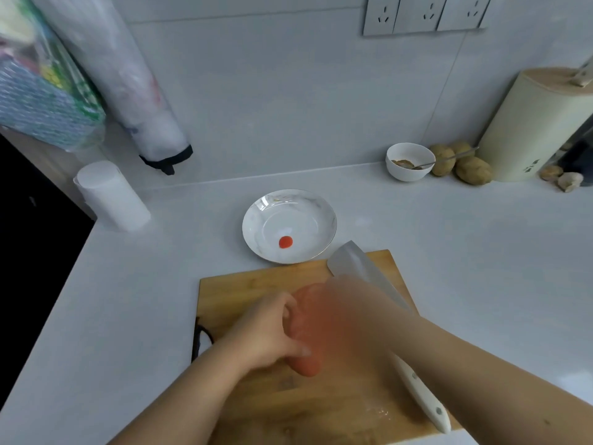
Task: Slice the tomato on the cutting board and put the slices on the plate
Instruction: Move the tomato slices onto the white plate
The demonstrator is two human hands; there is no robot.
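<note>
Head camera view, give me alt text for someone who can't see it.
Two bare hands meet over a tomato on a wooden cutting board; the left hand grips it, the right hand is blurred. A knife lies on the board, and a plate behind holds one small red piece.

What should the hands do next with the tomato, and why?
Probably pick up the knife: it lies untouched on the cutting board, and the plate holds just one small red piece. The left hand already steadies the tomato; the right hand is blurred.
</note>
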